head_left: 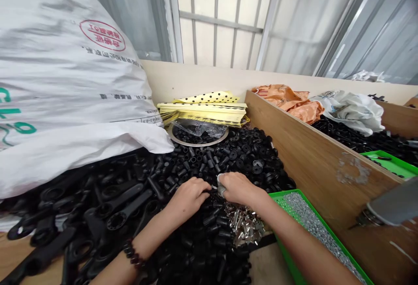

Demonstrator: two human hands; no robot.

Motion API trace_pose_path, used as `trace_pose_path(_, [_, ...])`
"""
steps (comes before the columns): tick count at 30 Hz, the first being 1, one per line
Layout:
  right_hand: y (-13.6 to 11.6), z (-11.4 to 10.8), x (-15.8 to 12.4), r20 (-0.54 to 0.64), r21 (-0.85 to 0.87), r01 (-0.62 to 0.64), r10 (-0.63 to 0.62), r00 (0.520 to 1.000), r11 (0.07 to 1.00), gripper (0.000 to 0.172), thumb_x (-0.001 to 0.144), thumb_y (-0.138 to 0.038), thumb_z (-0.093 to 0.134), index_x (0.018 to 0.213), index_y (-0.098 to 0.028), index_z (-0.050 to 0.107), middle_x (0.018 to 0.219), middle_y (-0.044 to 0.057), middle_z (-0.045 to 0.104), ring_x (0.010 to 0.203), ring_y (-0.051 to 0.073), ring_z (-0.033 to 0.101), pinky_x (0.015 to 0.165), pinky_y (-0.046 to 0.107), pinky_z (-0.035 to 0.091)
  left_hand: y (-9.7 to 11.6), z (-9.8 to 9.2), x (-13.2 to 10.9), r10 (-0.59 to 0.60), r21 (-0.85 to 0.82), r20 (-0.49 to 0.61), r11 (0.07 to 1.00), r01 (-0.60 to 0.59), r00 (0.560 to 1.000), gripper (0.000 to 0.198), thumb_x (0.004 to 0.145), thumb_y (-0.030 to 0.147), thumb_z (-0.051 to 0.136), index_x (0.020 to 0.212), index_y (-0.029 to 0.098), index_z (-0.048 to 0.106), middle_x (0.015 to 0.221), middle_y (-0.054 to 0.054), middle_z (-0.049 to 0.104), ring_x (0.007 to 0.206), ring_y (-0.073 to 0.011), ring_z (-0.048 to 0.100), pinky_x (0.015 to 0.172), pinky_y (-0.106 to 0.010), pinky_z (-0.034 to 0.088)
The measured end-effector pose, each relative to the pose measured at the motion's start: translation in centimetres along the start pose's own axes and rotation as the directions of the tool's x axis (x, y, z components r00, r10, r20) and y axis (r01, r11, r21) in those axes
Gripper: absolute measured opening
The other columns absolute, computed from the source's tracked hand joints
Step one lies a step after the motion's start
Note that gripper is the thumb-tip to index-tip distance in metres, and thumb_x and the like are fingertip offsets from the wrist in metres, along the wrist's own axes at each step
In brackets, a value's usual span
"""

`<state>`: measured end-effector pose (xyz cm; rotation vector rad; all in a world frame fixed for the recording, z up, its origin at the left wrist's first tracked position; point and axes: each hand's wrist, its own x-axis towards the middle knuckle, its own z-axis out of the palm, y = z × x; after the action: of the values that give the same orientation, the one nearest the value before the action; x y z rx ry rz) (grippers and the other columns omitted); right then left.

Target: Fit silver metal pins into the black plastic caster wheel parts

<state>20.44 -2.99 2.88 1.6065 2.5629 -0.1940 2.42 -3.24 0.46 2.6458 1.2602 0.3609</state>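
My left hand is closed in a pinch over the pile of small black plastic parts; what lies between its fingertips is too small to name. Close beside it, my right hand is closed too, with whitish covering on its fingertips, and whatever it grips is hidden. The two hands almost meet at the fingertips. Below my right hand lies a heap of shiny metal clips. A green tray of small silvery pieces sits under my right forearm.
Long black plastic handles pile up at left under a big white sack. Behind are a metal bowl and yellow dotted sheets. A wooden divider runs along the right, with a grey powered driver in front of it.
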Motion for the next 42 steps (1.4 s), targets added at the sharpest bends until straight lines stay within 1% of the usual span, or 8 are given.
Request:
trace_pose_path(5, [1.0,-0.3,-0.7,-0.08,-0.014,-0.033,0.032,0.996,0.999,0.018,0.093,-0.028,0.052,0.102,-0.013,0.059,0.098,0.005,0.063,0.089,0.019,0.062,0.08,0.039,0.05,0.7,0.8,2.3,0.122,0.141,0.155,0.979,-0.145,0.98,0.01,0.089,0.015,0.055,0.09,0.015,0.065,0.092,-0.005,0.067,0.087,-0.0194,0.063,0.076,-0.037,0.052])
trace_pose_path(9, [1.6,-0.3,-1.5,-0.099,-0.008,-0.04,0.039,0.994,0.999,0.014,0.092,-0.023,0.051,0.098,-0.014,0.059,0.095,0.004,0.064,0.086,0.019,0.061,0.077,0.036,0.048,0.9,0.9,3.6,0.179,0.19,0.252,0.954,-0.23,0.951,0.015,0.091,0.025,0.055,0.1,0.016,0.062,0.103,-0.005,0.065,0.087,-0.0179,0.064,0.075,-0.037,0.054])
trace_pose_path(19, [1.8,0.0,-2.5,-0.126,0.05,-0.026,0.032,0.992,0.998,0.018,0.076,-0.01,0.045,0.087,-0.017,0.058,0.091,0.008,0.066,0.084,0.022,0.061,0.065,0.028,0.034,0.8,0.0,3.9,0.235,0.165,0.344,0.938,-0.305,0.909,0.014,0.091,0.024,0.056,0.1,0.015,0.063,0.103,-0.006,0.065,0.09,-0.0189,0.063,0.077,-0.038,0.053])
trace_pose_path(26, [2.1,0.3,-3.0,-0.167,0.128,0.017,0.004,0.986,0.992,0.016,0.071,-0.007,0.047,0.08,-0.017,0.056,0.084,0.006,0.064,0.076,0.02,0.058,0.063,0.027,0.031,0.3,-0.4,3.9,0.222,-0.021,0.21,0.975,-0.222,0.952,0.008,0.088,0.021,0.058,0.087,0.015,0.064,0.092,-0.003,0.065,0.087,-0.0186,0.062,0.078,-0.037,0.05])
trace_pose_path(31, [2.0,0.7,-3.0,-0.269,0.241,0.101,-0.033,0.963,0.965,0.014,0.072,-0.006,0.047,0.07,-0.018,0.052,0.074,0.0,0.059,0.067,0.014,0.053,0.059,0.024,0.03,0.6,-1.1,3.1,0.103,-0.273,0.045,0.958,-0.087,0.994,0.013,0.08,0.013,0.053,0.075,0.017,0.064,0.073,0.001,0.064,0.071,-0.0146,0.058,0.067,-0.024,0.044])
trace_pose_path(35, [1.6,0.7,-2.4,-0.386,0.344,0.147,-0.003,0.923,0.927,0.016,0.077,-0.004,0.044,0.072,-0.019,0.049,0.072,-0.002,0.056,0.067,0.012,0.051,0.058,0.021,0.033,1.5,-1.4,2.8,-0.005,-0.474,-0.026,0.88,-0.008,1.0,0.013,0.076,0.018,0.053,0.069,0.016,0.064,0.061,0.004,0.059,0.06,-0.0132,0.054,0.056,-0.022,0.039])
trace_pose_path(39, [1.4,-0.3,-2.4,-0.497,0.4,0.182,0.045,0.867,0.898,0.016,0.088,-0.009,0.036,0.085,-0.018,0.049,0.086,0.003,0.056,0.078,0.014,0.051,0.068,0.023,0.039,1.7,-2.4,3.0,-0.126,-0.644,-0.081,0.764,0.045,0.989,0.012,0.074,0.023,0.055,0.067,0.016,0.062,0.054,0.005,0.054,0.052,-0.0115,0.049,0.05,-0.021,0.036])
trace_pose_path(42, [1.1,-1.1,-2.9,-0.525,0.378,0.222,0.011,0.851,0.899,0.016,0.079,-0.004,0.042,0.076,-0.019,0.047,0.083,0.003,0.053,0.079,0.016,0.049,0.07,0.025,0.037,1.7,-3.0,3.1,-0.197,-0.744,-0.099,0.665,0.059,0.975,0.012,0.071,0.026,0.058,0.069,0.016,0.062,0.056,0.004,0.057,0.052,-0.0117,0.051,0.051,-0.022,0.039])
